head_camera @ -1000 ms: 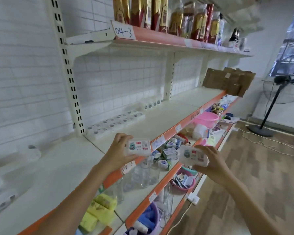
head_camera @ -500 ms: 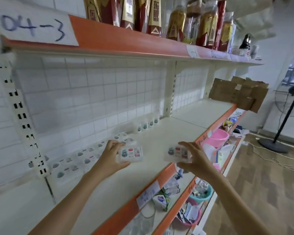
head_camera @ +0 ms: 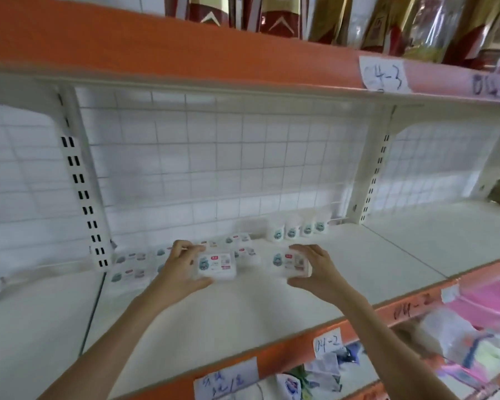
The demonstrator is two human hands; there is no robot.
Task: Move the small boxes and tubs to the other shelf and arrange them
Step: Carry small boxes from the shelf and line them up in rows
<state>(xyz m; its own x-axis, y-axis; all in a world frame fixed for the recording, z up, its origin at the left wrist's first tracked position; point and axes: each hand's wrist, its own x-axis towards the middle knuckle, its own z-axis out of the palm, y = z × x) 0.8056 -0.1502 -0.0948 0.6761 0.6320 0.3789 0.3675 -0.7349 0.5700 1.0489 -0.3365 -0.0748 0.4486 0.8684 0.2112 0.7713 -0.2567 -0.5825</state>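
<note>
Over the white shelf [head_camera: 272, 307], the left hand [head_camera: 179, 267] grips one small box [head_camera: 216, 265] and the right hand [head_camera: 318, 272] grips another [head_camera: 291, 262]. Setting either down carelessly could knock the row of boxes [head_camera: 133, 265] or the tubs [head_camera: 298, 230] behind.

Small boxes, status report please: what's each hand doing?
Left hand grips one small box; right hand grips another. Both over shelf, near arranged rows. Nothing blocking.
</note>
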